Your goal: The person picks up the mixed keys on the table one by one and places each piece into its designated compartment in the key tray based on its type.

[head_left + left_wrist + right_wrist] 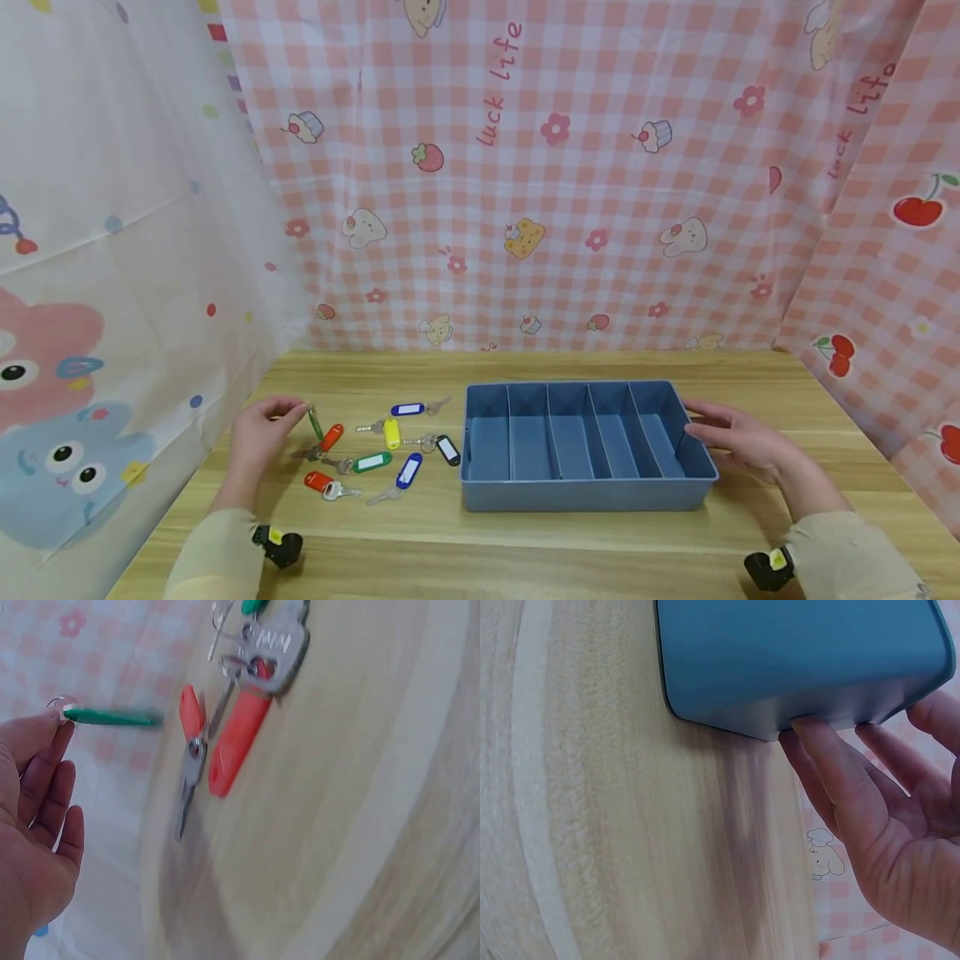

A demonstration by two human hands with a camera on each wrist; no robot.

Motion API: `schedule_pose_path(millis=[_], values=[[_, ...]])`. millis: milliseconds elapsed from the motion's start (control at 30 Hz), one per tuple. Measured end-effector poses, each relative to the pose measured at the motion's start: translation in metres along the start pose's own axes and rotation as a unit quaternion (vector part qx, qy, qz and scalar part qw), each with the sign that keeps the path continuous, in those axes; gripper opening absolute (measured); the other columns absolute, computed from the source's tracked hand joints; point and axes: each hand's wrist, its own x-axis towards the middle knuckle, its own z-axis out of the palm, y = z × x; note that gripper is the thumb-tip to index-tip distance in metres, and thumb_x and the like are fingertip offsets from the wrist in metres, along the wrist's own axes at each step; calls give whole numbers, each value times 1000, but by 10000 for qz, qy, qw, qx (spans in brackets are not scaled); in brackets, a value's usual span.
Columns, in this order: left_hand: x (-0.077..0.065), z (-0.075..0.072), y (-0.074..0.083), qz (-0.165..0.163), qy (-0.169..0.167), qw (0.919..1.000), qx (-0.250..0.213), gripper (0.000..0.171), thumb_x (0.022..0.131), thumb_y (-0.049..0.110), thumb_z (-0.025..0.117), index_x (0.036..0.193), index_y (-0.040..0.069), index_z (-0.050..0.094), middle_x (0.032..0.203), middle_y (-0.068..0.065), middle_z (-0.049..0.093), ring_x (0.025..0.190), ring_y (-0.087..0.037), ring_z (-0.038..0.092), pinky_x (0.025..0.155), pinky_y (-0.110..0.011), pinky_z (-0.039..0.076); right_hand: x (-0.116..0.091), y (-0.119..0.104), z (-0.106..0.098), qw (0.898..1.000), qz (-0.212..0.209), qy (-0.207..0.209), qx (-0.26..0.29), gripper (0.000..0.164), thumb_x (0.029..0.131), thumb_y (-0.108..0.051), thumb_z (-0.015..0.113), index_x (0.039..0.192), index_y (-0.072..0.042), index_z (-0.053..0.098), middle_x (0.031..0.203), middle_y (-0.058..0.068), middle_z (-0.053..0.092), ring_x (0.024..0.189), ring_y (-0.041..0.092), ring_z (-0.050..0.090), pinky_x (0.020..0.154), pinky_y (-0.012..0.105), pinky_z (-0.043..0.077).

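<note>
My left hand (pixel 258 433) is raised over the left part of the table, thumb and forefinger pinching the ring of a green key tag (pixel 112 717). The tag dangles over a red-tagged key (pixel 332 437); any key on its own ring is hidden. Just below lies another key with a red tag (pixel 318 481). At the other side, my right hand (pixel 746 442) rests its extended fingertips against the end wall of a blue-grey divided box (pixel 585 493). In the right wrist view, thumb and fingers touch the outside of that wall (pixel 802 652).
Between left hand and box lie keys with a green tag (pixel 372 462), a yellow tag (pixel 392 433), blue tags (pixel 408 409) and a black tag (pixel 448 450) beside the box. Thin dividers part the box into several bare compartments. Patterned cloth (pixel 555 183) hangs behind the wooden table (pixel 525 558).
</note>
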Motion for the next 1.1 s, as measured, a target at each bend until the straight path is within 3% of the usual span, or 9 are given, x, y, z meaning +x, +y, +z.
schedule_pose_path(millis=[833,1100], values=[[0,29,48,311,-153,9986,-411,25,92,25,74,98,0,75,88,-8,69,76,-15,57,62,-21,48,-1,-1,0,9999,-21,-47,108,73,103,-23,55,154,6,12,149,40,23,116,26,57,92,47,51],[-3,39,64,384,-262,9977,-487,27,93,28,72,100,2,74,93,-9,69,83,-19,57,68,-22,48,-2,-2,1,9999,-27,-26,144,72,103,-22,55,154,6,12,149,39,25,114,24,58,92,46,52]])
